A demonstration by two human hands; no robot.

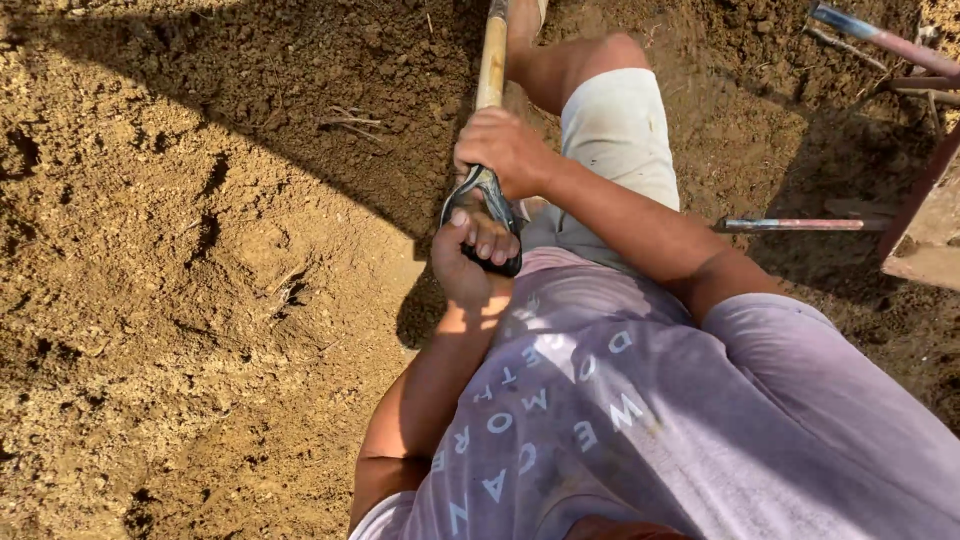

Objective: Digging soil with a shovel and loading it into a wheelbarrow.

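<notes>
Spade handle runs from frame centre to top edge, long axis near vertical. Left hand closed on dark D-shaped end. Right hand closed on shaft just above, nearer blade end. Loose brown soil fills left.

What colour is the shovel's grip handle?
Dark grey to black grip on a pale wooden shaft; head view.

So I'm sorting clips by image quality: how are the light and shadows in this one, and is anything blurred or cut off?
Head view: hard sun on the soil, with a deep shadow across the top. Both hands, left hand and right hand, on the spade handle look sharp. The spade's blade is out of frame; the metal bars sit in shade.
</notes>
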